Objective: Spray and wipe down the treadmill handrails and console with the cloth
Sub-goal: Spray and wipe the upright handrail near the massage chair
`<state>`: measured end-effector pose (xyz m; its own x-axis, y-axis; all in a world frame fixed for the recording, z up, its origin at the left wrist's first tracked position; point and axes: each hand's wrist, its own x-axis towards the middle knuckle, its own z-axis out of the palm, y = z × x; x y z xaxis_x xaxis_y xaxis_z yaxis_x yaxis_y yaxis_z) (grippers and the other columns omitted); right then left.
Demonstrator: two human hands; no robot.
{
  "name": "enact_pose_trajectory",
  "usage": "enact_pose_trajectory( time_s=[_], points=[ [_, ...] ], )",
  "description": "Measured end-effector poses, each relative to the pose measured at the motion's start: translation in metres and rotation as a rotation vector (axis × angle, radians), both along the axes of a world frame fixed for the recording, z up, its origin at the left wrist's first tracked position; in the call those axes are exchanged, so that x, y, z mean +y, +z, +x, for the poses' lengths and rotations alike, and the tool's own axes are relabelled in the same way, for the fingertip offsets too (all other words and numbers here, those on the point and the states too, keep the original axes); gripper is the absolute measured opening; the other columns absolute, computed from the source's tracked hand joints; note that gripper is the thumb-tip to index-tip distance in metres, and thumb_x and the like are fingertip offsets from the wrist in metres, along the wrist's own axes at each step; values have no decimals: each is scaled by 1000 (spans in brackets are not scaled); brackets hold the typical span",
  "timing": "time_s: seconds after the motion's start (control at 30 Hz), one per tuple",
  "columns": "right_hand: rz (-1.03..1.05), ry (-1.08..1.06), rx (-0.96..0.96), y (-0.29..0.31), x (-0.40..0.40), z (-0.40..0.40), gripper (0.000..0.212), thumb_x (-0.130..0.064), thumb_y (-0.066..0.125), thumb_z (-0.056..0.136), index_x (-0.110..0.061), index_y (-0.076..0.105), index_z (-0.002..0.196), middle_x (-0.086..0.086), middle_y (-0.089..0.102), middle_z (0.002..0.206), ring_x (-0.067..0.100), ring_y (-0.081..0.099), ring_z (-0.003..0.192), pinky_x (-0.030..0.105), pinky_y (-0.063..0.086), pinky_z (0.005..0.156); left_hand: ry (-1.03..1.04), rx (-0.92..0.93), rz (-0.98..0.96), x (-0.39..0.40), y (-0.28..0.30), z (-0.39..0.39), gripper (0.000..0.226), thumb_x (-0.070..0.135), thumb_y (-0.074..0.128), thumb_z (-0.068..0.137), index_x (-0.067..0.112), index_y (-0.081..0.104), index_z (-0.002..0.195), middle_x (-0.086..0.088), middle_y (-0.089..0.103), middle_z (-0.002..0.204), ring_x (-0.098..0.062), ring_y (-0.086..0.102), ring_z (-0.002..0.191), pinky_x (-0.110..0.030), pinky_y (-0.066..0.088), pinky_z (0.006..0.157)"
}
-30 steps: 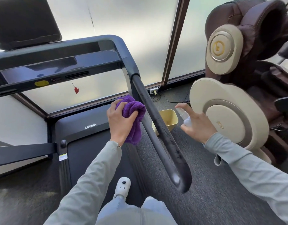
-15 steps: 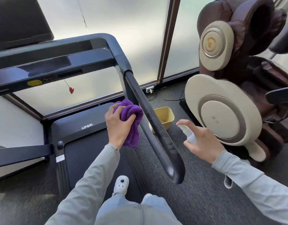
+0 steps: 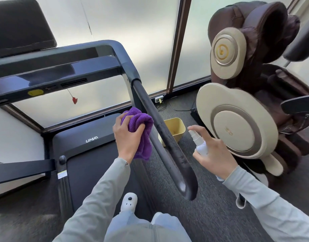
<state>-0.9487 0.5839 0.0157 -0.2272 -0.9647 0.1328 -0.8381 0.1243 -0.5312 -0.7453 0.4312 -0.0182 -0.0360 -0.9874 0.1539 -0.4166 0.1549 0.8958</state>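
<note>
Head view: the left hand has its grip bunched round the purple cloth, which sits just left of the rail, touching or nearly so. Right of the rail, the right hand grips the spray bottle, nozzle toward the rail. The console lies beyond the rail's far end, the yellow bin behind the rail.

the white letters "uma" stand on the dark motor cover at the front of the treadmill belt. a gold emblem shaped like a lower-case "b" sits on the upper cream disc of the massage chair. markings on the lower cream panel and on the small sticker on the treadmill frame are too small to read.
</note>
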Motion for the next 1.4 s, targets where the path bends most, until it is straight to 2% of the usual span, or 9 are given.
enact_pose_trajectory(
  time_s=[0.2,0.37,0.5,0.63,0.77,0.87,1.0,1.2,1.4],
  points=[
    [-25,-32,-70,3,-37,3,75,-3,63,74,-51,34,125,-11,40,52,12,46,49,39,47,55,84,96,74,-18,3,-12,21,20,71,83,15,69,103,-4,54,125,-26,51,116,-39,38,105],
    [-60,-94,-104,8,-66,7,74,-2,64,74,-48,37,125,-13,40,50,10,45,48,40,47,55,61,137,81,-61,6,-44,26,22,72,82,16,67,107,-6,45,134,-25,45,123,-26,30,106],
    [-53,-109,-123,8,-80,8,74,-2,64,73,-48,37,125,-16,49,52,10,44,48,40,48,56,-42,101,70,-92,3,-76,39,35,75,81,24,63,116,-6,25,151,-26,26,138,-11,11,108],
    [-41,-76,-105,5,-92,4,75,-3,64,75,-50,33,125,-31,54,66,10,44,47,36,47,55,-152,-9,171,-94,-15,-93,51,60,62,83,37,59,129,5,-2,163,-25,5,147,-33,8,117],
    [-56,-66,-126,4,-103,3,74,-3,64,74,-47,35,125,-30,53,66,6,52,58,31,41,52,-104,108,144,-73,-32,-87,39,42,64,91,34,61,129,0,8,162,-19,19,146,-18,11,111],
    [-57,-64,-154,2,-114,2,74,-3,65,73,-48,38,124,-13,51,58,10,51,54,31,41,54,-87,68,182,-67,-34,-89,49,33,69,87,36,54,134,-5,13,159,-24,30,141,-25,23,113],
    [-45,-42,-155,1,-123,-2,73,-3,66,74,-47,38,125,-1,56,66,12,47,50,36,46,56,-28,-24,259,-101,-20,-101,41,29,64,87,33,53,126,-10,30,139,-40,49,118,-35,37,102],
    [-25,-63,-125,4,-124,-10,73,-3,66,75,-46,36,126,-3,52,61,11,47,49,32,41,53,-22,-134,287,-168,-13,-99,42,34,65,84,28,52,124,-15,28,132,-44,46,116,-35,37,102],
    [-58,-105,-122,1,-113,-7,72,-3,67,75,-45,38,126,-11,45,57,11,50,52,27,37,50,-133,-160,155,-130,-24,-93,40,34,69,80,31,59,119,-13,10,158,-37,25,137,-28,22,105]
  ],
)
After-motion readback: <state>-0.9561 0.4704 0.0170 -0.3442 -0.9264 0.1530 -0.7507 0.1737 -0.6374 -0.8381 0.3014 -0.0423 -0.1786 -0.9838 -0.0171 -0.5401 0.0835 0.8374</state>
